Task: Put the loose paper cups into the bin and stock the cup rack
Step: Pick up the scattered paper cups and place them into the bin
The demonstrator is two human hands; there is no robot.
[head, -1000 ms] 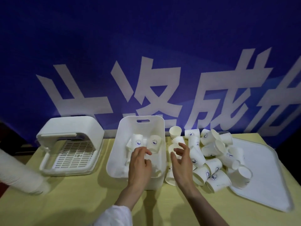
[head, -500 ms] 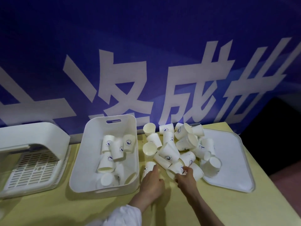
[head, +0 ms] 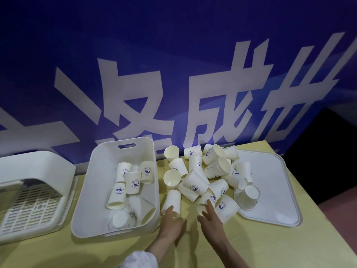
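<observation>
**Hands at the cup pile**

Desk [head: 251, 246] carries cup rack [head: 34, 192] at 9 o'clock, bin [head: 96, 190] holding several cups, tray [head: 270, 190] at 3 o'clock, loose cup pile [head: 208, 171] at centre. Left hand [head: 171, 223] grips one cup [head: 172, 200]; right hand [head: 211, 221] pinches another [head: 204, 203].

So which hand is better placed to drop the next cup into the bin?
Left. The left hand already touches the cup lying right beside the bin; the right hand is at the pile, farther away.
</observation>
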